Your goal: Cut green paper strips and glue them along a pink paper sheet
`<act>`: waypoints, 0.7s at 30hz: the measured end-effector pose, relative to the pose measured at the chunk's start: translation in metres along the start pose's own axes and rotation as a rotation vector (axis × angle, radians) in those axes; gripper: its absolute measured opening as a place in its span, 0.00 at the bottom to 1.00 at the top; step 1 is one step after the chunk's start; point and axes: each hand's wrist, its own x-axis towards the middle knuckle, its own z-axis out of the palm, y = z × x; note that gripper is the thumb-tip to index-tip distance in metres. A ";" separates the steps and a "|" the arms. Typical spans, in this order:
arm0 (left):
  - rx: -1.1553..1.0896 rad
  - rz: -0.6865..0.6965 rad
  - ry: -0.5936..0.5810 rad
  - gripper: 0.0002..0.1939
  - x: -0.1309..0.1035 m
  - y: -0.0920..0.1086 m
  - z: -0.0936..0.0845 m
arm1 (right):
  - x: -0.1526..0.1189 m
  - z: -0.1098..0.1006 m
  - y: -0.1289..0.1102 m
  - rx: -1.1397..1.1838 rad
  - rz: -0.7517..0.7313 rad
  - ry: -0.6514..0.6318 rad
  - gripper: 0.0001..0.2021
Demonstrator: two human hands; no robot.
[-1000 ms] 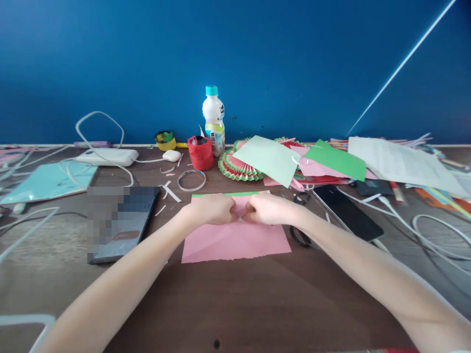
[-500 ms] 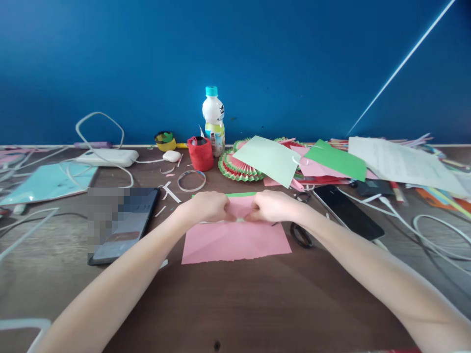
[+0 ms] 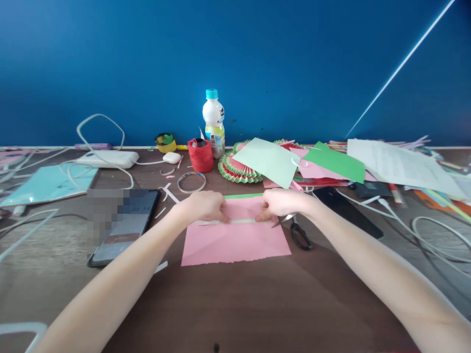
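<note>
A sheet of pink paper (image 3: 237,245) with a ragged near edge lies flat on the table. A narrow whitish strip (image 3: 243,221) runs across it, and a green paper edge (image 3: 245,196) shows behind it. My left hand (image 3: 207,206) is closed, its fingertips at the strip's left part, gripping the pink paper there. At the right part, my right hand (image 3: 276,203) grips it the same way with curled fingers. Black-handled scissors (image 3: 300,237) lie beside the paper's right edge, their blades partly under my right hand. The undersides of my fingers are hidden.
One phone (image 3: 127,228) lies left, another phone (image 3: 348,211) right. Behind are a tape roll (image 3: 192,182), a red pouch (image 3: 200,156), a bottle (image 3: 214,120), pleated paper fans (image 3: 239,169) and a pale green sheet (image 3: 268,161). White cables (image 3: 437,245) trail on the right.
My hands have moved apart along the strip, left hand leftward and right hand rightward. More of the pink paper and strip shows between them.
</note>
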 end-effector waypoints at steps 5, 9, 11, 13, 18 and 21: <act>0.014 0.011 -0.023 0.15 0.000 -0.007 -0.001 | 0.004 0.001 0.005 -0.022 -0.072 0.043 0.17; -0.003 0.016 -0.106 0.12 -0.005 -0.012 -0.007 | 0.005 0.002 0.006 0.002 -0.116 0.095 0.15; -0.025 0.011 -0.153 0.10 -0.009 -0.015 -0.013 | 0.005 0.003 0.005 0.018 -0.142 0.123 0.14; -0.052 -0.008 -0.176 0.08 -0.012 -0.017 -0.019 | 0.007 0.005 0.002 0.021 -0.169 0.150 0.15; -0.038 -0.052 0.036 0.12 -0.015 -0.025 -0.029 | 0.012 0.014 -0.007 -0.033 -0.206 0.258 0.17; -0.011 -0.061 0.176 0.14 -0.015 -0.027 -0.029 | 0.014 0.018 -0.011 -0.051 -0.206 0.310 0.17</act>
